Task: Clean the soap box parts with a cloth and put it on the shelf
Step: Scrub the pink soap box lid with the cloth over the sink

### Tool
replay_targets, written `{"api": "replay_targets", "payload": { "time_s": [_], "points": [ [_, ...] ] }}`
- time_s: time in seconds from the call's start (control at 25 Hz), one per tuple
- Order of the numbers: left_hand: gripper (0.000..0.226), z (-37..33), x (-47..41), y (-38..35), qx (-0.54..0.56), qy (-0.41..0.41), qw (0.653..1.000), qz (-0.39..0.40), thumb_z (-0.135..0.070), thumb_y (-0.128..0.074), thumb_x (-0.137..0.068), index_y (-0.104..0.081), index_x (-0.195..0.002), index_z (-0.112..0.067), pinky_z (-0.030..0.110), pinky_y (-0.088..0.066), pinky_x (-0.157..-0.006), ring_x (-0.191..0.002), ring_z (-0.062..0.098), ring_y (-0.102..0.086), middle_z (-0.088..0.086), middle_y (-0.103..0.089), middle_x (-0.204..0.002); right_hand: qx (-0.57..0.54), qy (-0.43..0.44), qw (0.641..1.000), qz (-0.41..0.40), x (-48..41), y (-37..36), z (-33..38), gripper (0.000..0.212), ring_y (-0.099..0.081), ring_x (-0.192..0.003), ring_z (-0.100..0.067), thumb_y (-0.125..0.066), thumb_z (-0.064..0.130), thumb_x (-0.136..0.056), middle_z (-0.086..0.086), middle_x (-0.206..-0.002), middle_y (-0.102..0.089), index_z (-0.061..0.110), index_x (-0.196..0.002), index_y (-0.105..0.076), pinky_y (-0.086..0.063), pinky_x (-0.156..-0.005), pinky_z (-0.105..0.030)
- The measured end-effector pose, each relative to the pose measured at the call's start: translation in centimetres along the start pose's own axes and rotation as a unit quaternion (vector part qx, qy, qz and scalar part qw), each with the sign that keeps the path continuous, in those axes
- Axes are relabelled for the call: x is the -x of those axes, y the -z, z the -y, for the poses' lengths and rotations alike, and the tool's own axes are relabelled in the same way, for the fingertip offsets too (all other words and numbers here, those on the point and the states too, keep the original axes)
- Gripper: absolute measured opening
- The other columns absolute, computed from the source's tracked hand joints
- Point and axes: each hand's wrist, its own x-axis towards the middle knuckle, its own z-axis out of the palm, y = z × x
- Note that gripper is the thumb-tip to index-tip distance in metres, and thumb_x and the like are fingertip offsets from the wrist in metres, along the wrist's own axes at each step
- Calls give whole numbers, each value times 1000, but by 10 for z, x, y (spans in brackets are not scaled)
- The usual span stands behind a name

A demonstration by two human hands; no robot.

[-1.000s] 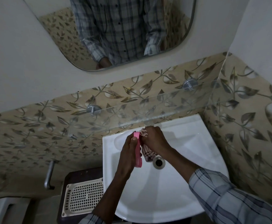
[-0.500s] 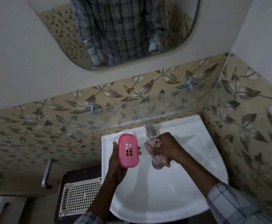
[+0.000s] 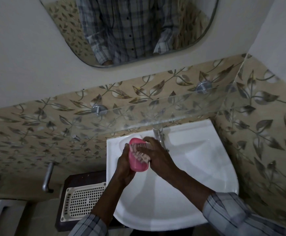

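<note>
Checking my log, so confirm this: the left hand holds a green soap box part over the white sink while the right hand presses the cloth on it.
The colour is wrong: in the head view the soap box part is pink, not green. The left hand holds it over the white sink while the right hand presses the cloth on it.

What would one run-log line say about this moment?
step: wiping | left hand: holds pink soap box part | right hand: holds cloth against it | where: over sink | shelving: not yet done
</note>
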Motion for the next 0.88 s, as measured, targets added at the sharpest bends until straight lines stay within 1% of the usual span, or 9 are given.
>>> {"api": "replay_targets", "payload": {
  "time_s": [0.08, 0.12, 0.2, 0.28, 0.4, 0.52, 0.68, 0.8, 0.88],
  "points": [
    [67, -5, -4, -4, 21, -1, 1000, -2, -53, -37, -100, -49, -140, 0, 45, -57, -88, -103, 35, -68, 24, -69, -117, -13, 60, 998, 9, -7, -1, 1, 33, -63, -110, -30, -65, 2, -83, -16, -118, -67, 15, -113, -72, -50, -99, -45],
    [69, -12, -6, -4, 19, 1, 1000, -1, -54, -38, -99, -48, -141, 0, 50, -52, -97, -112, 39, -63, 28, -63, -126, 19, 144, 989, 1, -3, 3, -5, 40, -62, -108, -31, -59, -7, -80, -16, -116, -68, 8, -115, -71, -49, -97, -40],
    [70, -21, -9, -1, 7, 7, 1000, 4, -55, -41, -98, -46, -143, -2, 56, -44, -104, -122, 44, -54, 31, -54, -137, 68, 235, 969, 28, -2, 20, -26, 41, -64, -103, -34, -51, -10, -78, -18, -110, -70, 2, -111, -72, -51, -91, -42],
    [71, -16, -7, -5, 14, 1, 1000, -6, -56, -41, -98, -47, -142, -1, 51, -52, -92, -110, 39, -61, 29, -59, -128, 32, 166, 986, 11, 2, 18, -25, 43, -64, -97, -36, -54, -14, -74, -17, -106, -69, 3, -109, -73, -55, -82, -45],
    [74, -4, -6, -11, 35, 10, 999, -10, -65, -36, -96, -50, -128, 1, 38, -56, -76, -83, 30, -64, 21, -62, -97, -38, 35, 998, -26, 9, -10, 8, 69, -57, -105, -29, -55, -17, -67, -6, -116, -60, 18, -127, -62, -53, -87, -40],
    [73, -8, -3, -8, 11, -21, 1000, -18, -60, -36, -99, -49, -135, 2, 43, -53, -84, -91, 32, -63, 27, -61, -110, 19, 104, 994, 2, 12, 2, -10, 57, -61, -98, -33, -61, -19, -68, -11, -109, -67, 8, -116, -70, -53, -82, -42],
    [76, -9, -2, -8, -10, -40, 999, -19, -60, -39, -98, -51, -136, 5, 43, -51, -88, -91, 34, -63, 28, -60, -110, -55, -49, 997, -22, 13, -14, 18, 57, -61, -104, -29, -58, -14, -68, -10, -114, -65, 10, -118, -67, -54, -90, -36],
    [71, -4, -1, -3, -26, -73, 997, -27, -58, -36, -99, -53, -135, 1, 45, -51, -89, -92, 34, -63, 27, -63, -109, -40, -4, 999, 18, 21, -11, 11, 56, -60, -104, -30, -59, -18, -70, -14, -113, -65, 5, -120, -66, -54, -88, -37],
    [66, -2, 2, 1, -25, -87, 995, -37, -58, -38, -98, -56, -129, -2, 45, -52, -89, -89, 32, -65, 24, -66, -104, -23, -30, 999, 15, 18, -2, 3, 50, -60, -103, -29, -59, -15, -71, -14, -110, -66, 3, -117, -68, -52, -88, -35]
  ]
}}
